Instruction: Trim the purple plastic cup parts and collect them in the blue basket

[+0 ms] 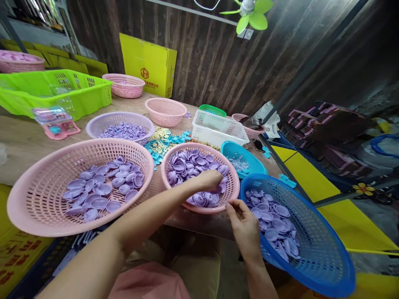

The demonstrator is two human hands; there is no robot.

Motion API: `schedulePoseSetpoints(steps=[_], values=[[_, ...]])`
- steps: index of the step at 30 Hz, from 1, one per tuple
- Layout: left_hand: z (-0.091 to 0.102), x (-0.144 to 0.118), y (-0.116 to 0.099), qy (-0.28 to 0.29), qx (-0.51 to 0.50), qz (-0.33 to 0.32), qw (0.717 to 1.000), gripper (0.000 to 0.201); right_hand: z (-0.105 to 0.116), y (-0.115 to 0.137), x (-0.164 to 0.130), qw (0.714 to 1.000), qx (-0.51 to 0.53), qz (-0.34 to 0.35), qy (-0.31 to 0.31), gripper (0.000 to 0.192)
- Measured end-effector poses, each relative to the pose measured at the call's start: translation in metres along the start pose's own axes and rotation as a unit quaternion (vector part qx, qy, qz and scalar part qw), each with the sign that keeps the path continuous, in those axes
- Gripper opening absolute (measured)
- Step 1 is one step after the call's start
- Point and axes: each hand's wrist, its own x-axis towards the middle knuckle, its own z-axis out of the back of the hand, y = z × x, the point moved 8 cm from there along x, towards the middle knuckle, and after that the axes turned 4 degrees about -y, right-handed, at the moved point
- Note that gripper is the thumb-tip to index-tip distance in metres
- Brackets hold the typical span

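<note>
Clutter across the far counter (21,141)

A green crate (62,91) sits left, a yellow carton (148,64) against the wall, a white basket (218,128) beside a green fan (251,14) overhead.

left: big basket (37,199), shells in it
middle: small basket (232,192), left hand (207,179) inside
right: tilted basket (321,253), right hand (245,226) beside

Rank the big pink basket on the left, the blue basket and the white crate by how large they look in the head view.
1. Pink basket and blue basket: alike, both near the camera.
2. White crate: smallest, but farther away.
</note>
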Motion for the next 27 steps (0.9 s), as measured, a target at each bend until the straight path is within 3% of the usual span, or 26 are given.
schedulePoseSetpoints(steps=[3,7,10,13,17,20,23,27], values=[[-0.009,-0.006,0.016,0.009,-0.096,0.020,0.995,0.006,-0.007,0.007,0.009,0.999,-0.010,0.047,-0.021,0.020],[-0.017,-0.036,0.042,0.000,-0.327,0.087,0.941,0.012,-0.030,0.021,0.018,0.996,0.012,0.083,0.003,0.015],[-0.012,-0.047,0.052,-0.026,-0.388,0.112,0.915,0.019,-0.048,0.030,0.024,0.996,0.012,0.092,0.017,0.013],[-0.008,-0.049,0.059,-0.012,-0.397,0.128,0.909,0.029,-0.059,0.039,0.030,0.993,-0.012,0.119,0.006,0.012],[-0.001,-0.049,0.071,-0.015,-0.306,0.130,0.943,0.033,-0.077,0.044,0.038,0.987,-0.046,0.144,0.053,0.010],[0.016,-0.048,0.075,-0.100,-0.122,0.116,0.981,0.038,-0.081,0.043,0.042,0.986,-0.052,0.150,0.054,0.009],[0.024,-0.047,0.068,-0.154,0.026,0.091,0.984,0.039,-0.080,0.043,0.043,0.985,-0.060,0.158,0.036,0.010],[0.022,-0.045,0.058,-0.139,0.080,0.064,0.985,0.038,-0.076,0.045,0.042,0.987,-0.049,0.154,0.016,0.011]])
